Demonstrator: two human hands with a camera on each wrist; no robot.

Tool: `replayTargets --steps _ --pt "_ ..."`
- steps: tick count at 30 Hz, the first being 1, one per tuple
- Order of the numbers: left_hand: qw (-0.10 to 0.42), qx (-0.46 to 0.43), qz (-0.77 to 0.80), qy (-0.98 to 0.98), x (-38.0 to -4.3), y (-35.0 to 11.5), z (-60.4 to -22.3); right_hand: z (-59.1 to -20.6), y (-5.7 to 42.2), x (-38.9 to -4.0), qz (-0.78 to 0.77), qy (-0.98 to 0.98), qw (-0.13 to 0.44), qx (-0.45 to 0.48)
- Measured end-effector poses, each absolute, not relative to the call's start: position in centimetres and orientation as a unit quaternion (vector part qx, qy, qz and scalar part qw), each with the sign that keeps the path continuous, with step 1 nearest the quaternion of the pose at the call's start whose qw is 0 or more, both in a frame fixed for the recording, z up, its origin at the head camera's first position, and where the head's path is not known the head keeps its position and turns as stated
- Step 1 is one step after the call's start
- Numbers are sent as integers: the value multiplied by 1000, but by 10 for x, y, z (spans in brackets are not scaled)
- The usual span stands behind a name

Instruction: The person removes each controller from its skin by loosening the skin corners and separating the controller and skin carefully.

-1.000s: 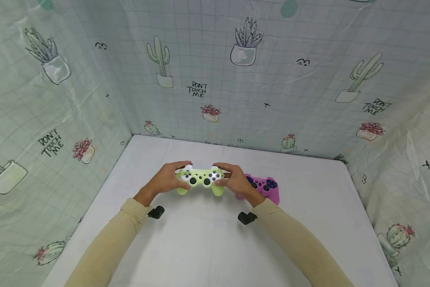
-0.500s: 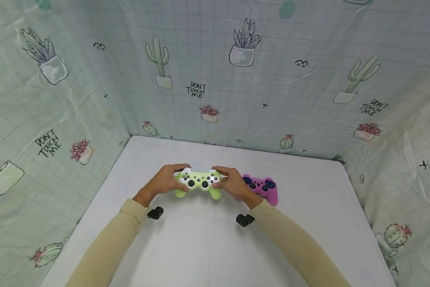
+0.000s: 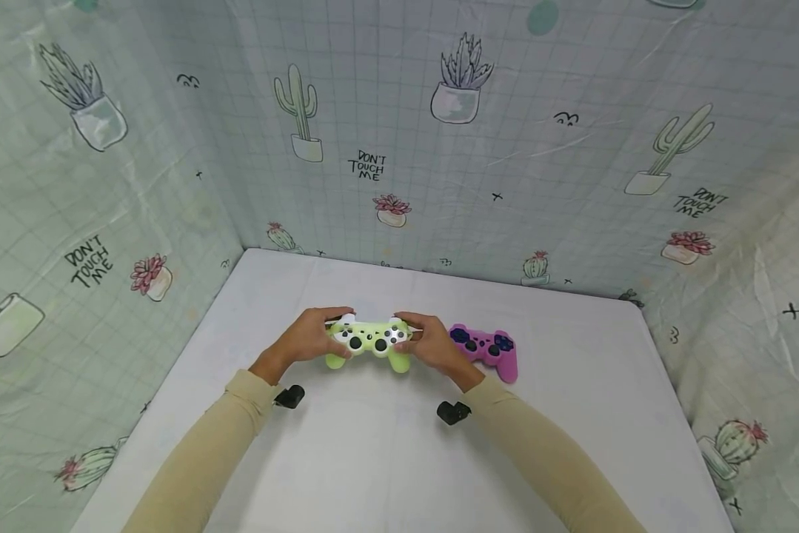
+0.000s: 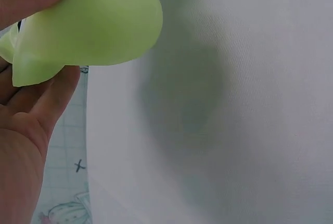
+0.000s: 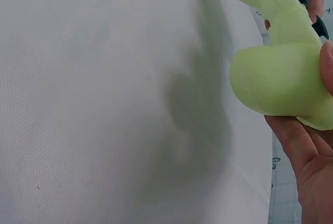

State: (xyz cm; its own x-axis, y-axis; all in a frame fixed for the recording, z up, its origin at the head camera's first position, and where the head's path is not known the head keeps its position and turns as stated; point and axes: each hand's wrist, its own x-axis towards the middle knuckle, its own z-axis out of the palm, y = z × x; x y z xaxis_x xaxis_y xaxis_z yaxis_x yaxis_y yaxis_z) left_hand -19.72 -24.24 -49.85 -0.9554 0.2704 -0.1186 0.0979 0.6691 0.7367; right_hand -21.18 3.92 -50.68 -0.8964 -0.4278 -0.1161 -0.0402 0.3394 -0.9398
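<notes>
A lime-green and white game controller [image 3: 369, 337] with black thumbsticks is held between both hands, its face toward the head camera. My left hand [image 3: 309, 334] grips its left end, thumb on the front and fingers at the top edge and behind. At the other end my right hand [image 3: 432, 342] grips it the same way. In the left wrist view a green handle [image 4: 104, 23] sticks out past the thumb, apart from the table and its shadow. The right wrist view shows the controller's underside [image 5: 278, 78] held above the surface.
A pink controller [image 3: 506, 363] with dark blue buttons lies on the white table [image 3: 372, 459], just right of my right hand and partly behind it. Cactus-print cloth [image 3: 399, 133] hangs around the back and sides. Small black cameras [image 3: 454, 412] sit at the wrists.
Both hands and the green controller have shifted slightly toward me and a touch left. More of the pink controller shows beside my right wrist. The grip looks the same.
</notes>
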Motion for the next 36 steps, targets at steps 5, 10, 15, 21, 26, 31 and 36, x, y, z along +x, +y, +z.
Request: replayTargets --steps 5,10,15,21,26,31,36 --pt "115 98 391 908 -195 -243 -500 -509 37 -211 -541 810 167 -155" --pt "120 99 388 909 -194 -244 -500 -512 35 -212 -535 813 172 -152" --pt "125 101 396 904 -195 -246 -502 -514 35 -211 -531 815 176 -150" --pt "136 99 404 899 -197 -245 -509 -521 35 -209 -488 843 160 -157" --pt "139 98 395 903 -199 -244 -515 -527 34 -207 -475 850 151 -168" --pt "139 97 386 907 -199 -246 -516 -532 33 -208 -478 846 150 -181" --pt "141 99 382 908 -200 -247 -518 -533 31 -208 -466 851 156 -183"
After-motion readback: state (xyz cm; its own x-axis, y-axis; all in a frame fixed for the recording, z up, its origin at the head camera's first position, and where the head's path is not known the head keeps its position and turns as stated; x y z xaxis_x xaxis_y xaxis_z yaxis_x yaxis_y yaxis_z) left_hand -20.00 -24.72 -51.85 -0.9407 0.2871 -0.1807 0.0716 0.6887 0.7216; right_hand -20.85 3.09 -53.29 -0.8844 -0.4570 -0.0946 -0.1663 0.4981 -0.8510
